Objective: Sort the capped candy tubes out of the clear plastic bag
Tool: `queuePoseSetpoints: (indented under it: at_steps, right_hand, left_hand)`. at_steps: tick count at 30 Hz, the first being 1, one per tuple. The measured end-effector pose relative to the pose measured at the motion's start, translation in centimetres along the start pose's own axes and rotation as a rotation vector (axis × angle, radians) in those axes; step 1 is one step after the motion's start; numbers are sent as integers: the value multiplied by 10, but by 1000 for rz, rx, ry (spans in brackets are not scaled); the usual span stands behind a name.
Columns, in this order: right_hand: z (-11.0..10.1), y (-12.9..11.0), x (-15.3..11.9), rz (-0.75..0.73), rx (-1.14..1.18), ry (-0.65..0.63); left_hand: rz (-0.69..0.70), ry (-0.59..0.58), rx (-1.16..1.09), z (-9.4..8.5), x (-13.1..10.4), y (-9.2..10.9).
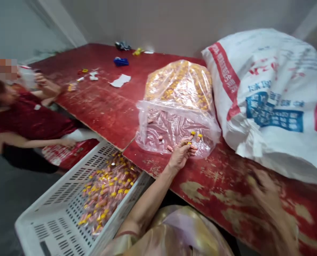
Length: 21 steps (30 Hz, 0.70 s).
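My left hand [182, 155] is closed on a small pink tube with a yellow cap, at the mouth of a clear plastic bag [174, 124]. Beside its fingertips, two more yellow-capped tubes [199, 137] lie on the bag's film, with a few loose pink pieces [170, 148] to the left. Yellow-capped items [180, 83] fill the back of the bag. Over the table at the right is my right hand [263, 185], blurred by motion; a dark yellowish thing shows at its fingers, too smeared to make out.
A white crate [65, 188] holding many yellow-capped tubes stands at the table's left edge. One large white woven sack [275, 96] fills the right back. Paper [120, 80] and a blue object [121, 62] lie on the red table [102, 106]. Another person sits at the left.
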State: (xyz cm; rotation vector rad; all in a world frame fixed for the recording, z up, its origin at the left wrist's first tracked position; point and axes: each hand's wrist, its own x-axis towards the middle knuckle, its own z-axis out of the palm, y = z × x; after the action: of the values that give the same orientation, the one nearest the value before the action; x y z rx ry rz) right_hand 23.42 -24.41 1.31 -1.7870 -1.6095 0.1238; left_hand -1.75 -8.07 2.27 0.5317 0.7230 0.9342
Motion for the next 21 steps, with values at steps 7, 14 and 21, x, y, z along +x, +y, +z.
queuePoseSetpoints:
  at_steps: [7,14,21]
  right_hand:
    - [51,-59,8,-20,311,-142]
    - [50,-62,6,-186,249,-102]
    - [44,-59,0,241,497,28]
  left_hand:
    - [-30,-3,64,22,-46,-43]
    - [105,98,115,24,-53,-56]
    - [-3,100,4,19,-56,-49]
